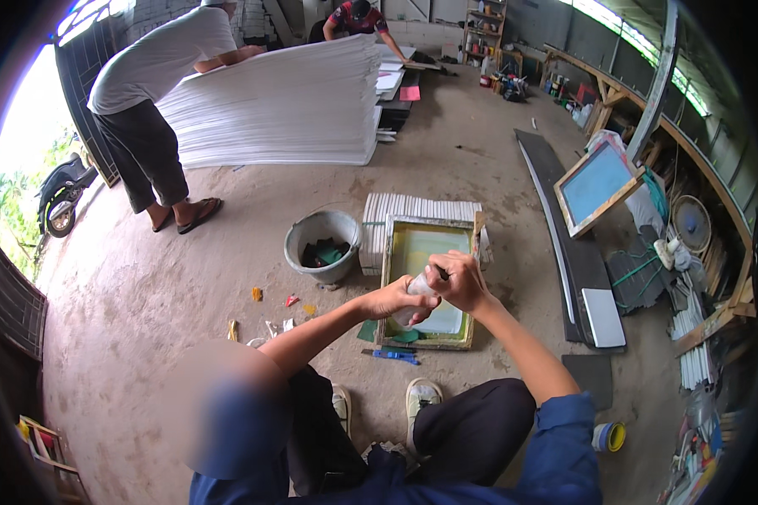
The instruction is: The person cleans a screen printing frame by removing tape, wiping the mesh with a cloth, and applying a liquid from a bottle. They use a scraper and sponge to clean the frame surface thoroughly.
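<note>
Over a screen-printing frame (386,290), both my hands are closed on a whitish, translucent object that looks like a bottle (422,288). My left hand (393,299) wraps round its lower part. At its upper end my right hand (456,276) is clenched, with something dark showing by the fingers. The frame has a yellow-green edged mesh and lies in front of my feet. Green scraps (406,336) rest at its near edge, and a blue-handled tool (394,356) is on the floor just below. A blurred patch covers my left upper arm.
A grey bucket (295,252) with dark green cloths stands left of the frame. White boards (421,204) are stacked behind it. Another printing frame (600,185) leans at right over a long dark board (547,202). Two people handle a tall stack of white sheets (278,109).
</note>
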`<state>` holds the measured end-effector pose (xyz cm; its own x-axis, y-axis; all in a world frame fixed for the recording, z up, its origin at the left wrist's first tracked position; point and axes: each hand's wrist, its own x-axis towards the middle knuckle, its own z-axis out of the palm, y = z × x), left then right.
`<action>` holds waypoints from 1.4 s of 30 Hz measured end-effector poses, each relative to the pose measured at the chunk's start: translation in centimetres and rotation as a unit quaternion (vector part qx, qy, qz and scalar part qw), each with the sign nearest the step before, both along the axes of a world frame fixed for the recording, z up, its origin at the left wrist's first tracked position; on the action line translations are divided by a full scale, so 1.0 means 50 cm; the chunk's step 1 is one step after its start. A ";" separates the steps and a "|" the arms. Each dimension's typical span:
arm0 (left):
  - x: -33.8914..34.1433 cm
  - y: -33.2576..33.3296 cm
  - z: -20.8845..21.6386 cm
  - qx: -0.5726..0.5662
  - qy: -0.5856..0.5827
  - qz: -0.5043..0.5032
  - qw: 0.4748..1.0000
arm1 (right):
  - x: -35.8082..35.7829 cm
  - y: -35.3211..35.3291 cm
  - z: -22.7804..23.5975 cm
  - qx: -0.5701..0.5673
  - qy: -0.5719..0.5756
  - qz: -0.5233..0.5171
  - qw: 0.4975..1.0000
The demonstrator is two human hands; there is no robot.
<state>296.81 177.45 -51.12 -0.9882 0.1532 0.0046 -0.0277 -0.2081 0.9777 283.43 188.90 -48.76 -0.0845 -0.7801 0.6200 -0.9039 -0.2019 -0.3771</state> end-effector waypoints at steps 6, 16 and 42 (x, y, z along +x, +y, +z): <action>0.021 0.006 0.024 -0.365 0.133 0.314 0.866 | 0.045 -0.002 0.040 0.065 0.003 -0.148 0.987; 0.071 -0.060 0.020 -0.130 0.048 0.140 0.980 | 0.049 -0.012 0.059 0.132 -0.137 0.106 0.976; 0.056 -0.087 -0.030 -0.456 0.115 0.224 0.854 | 0.048 -0.017 0.015 0.175 -0.135 0.036 0.975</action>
